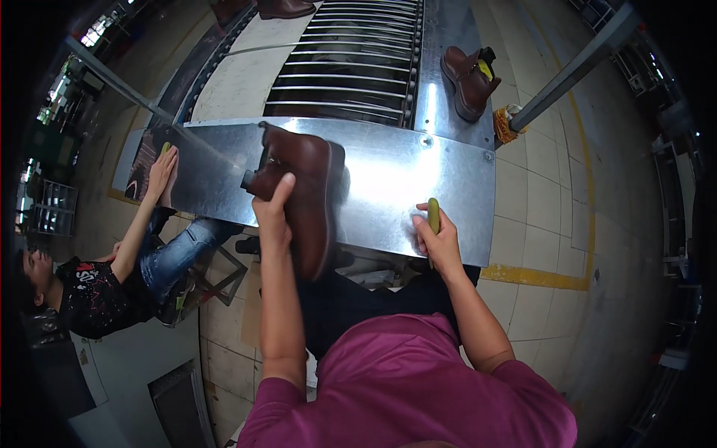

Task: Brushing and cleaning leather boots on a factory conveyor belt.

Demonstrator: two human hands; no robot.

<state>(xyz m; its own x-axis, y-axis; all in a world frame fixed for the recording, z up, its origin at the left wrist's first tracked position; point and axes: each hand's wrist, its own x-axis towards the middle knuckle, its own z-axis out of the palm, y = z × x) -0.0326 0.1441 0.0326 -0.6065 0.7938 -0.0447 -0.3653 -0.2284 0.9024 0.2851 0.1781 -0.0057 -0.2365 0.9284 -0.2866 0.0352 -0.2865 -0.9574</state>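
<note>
Left hand [270, 216] grip closed on brown boot [302, 190], right hand [439, 240] grip clasping yellow-green stick [434, 215], steel table [388, 187]

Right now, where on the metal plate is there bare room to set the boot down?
The metal plate is bare between the boot in the left hand and its right edge, above the right hand holding a yellow-green tool. It is tighter at the left end, by a co-worker's hand.
</note>
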